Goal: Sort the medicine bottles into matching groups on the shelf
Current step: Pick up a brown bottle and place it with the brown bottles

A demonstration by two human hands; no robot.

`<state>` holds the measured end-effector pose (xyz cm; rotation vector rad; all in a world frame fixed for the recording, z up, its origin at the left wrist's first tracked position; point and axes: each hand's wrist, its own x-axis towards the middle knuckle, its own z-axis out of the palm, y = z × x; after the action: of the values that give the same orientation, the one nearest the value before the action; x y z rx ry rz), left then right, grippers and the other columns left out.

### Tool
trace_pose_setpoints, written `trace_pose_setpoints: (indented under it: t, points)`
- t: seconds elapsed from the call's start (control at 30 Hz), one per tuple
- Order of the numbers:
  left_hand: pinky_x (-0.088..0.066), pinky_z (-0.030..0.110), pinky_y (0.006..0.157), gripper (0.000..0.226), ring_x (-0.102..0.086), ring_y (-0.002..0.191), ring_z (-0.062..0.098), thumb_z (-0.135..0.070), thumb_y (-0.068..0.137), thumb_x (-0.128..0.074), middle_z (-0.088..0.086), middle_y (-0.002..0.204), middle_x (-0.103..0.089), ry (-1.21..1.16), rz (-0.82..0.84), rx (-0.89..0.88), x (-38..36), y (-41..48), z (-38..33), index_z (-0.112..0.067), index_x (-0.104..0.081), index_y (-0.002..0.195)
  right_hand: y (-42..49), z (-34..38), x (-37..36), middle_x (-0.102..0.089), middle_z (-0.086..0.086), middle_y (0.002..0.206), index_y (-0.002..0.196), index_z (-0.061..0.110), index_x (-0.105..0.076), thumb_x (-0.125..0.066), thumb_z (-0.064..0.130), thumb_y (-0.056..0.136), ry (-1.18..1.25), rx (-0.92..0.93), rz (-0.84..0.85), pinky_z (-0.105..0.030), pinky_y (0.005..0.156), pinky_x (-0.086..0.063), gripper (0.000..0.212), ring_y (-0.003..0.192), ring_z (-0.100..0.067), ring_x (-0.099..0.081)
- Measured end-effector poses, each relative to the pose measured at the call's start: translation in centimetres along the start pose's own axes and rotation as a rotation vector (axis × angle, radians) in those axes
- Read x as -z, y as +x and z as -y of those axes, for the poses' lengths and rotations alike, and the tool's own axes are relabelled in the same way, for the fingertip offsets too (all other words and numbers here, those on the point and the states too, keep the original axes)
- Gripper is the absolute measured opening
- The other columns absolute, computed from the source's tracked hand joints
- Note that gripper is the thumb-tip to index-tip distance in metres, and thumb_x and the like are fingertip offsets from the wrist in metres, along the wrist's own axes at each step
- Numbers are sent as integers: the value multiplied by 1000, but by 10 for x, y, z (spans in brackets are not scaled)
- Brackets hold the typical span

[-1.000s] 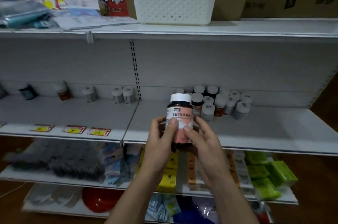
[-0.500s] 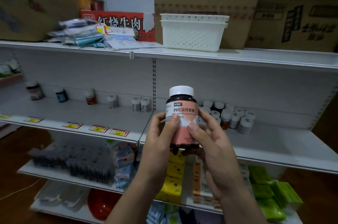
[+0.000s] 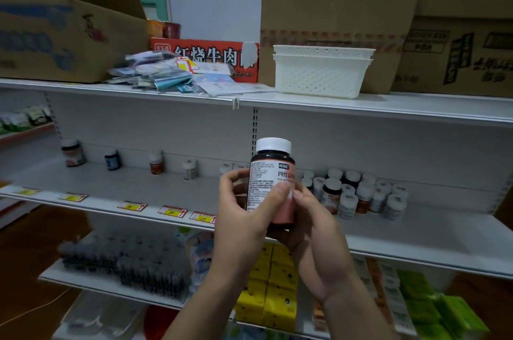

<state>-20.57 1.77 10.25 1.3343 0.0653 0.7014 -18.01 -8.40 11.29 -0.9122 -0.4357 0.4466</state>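
A dark medicine bottle (image 3: 273,170) with a white cap and a pink label stands upright in front of the middle shelf (image 3: 166,187). My left hand (image 3: 244,217) grips its left side, thumb across the label. From the right, my right hand (image 3: 313,231) holds the bottle's lower part and base. Behind them, a cluster of several white-capped bottles (image 3: 361,195) stands on the shelf to the right. Single bottles are spaced along the left part: a pink-labelled one (image 3: 72,153), a blue one (image 3: 112,159), an orange one (image 3: 156,162) and a white one (image 3: 190,169).
The top shelf carries stacked white baskets (image 3: 322,73), cardboard boxes (image 3: 338,20), a red carton (image 3: 205,58) and a pile of packets (image 3: 155,73). Yellow boxes (image 3: 266,287) and green packs (image 3: 433,301) fill the shelf below. Price tags (image 3: 172,211) line the middle shelf's edge.
The bottle has been turned so its small-print side faces me. The view has tilted up and left, showing more of the top shelf.
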Motion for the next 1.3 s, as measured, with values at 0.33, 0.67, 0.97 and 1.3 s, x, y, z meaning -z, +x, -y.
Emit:
trace_pose_setpoints:
  t: [0.33, 0.67, 0.97, 1.3]
  points:
    - [-57, 29, 74, 44, -69, 99, 24, -42, 77, -65, 7, 106, -71, -69, 70, 31, 32, 20, 5, -20, -61, 115, 24, -16, -15, -73, -11, 110, 128, 21, -58, -62, 22, 81, -143, 74, -90, -45, 93, -53, 47, 104, -28, -69]
    - [-56, 41, 78, 38, -69, 97, 31, -40, 86, -49, 14, 101, -72, -85, 45, 48, 71, 37, 10, -16, -67, 110, 47, -45, -44, -73, -9, 107, 121, 28, -62, -73, 22, 70, -218, 120, -113, -29, 70, -57, 53, 95, -24, -72]
    - [-59, 40, 77, 36, -69, 98, 34, -35, 89, -55, 19, 105, -71, -61, -40, 91, 145, 50, 8, -11, -66, 114, 77, -102, -86, -73, -6, 108, 121, 26, -61, -72, 25, 70, -243, 54, -78, -42, 83, -59, 52, 99, -24, -71]
    - [-57, 35, 78, 23, -69, 95, 27, -20, 94, -58, 19, 110, -69, -16, -328, 218, 262, 58, 25, -8, -64, 113, 124, -212, -133, -70, -6, 115, 119, 20, -59, -71, 10, 84, -344, -126, 5, -46, 93, -55, 38, 106, -21, -68]
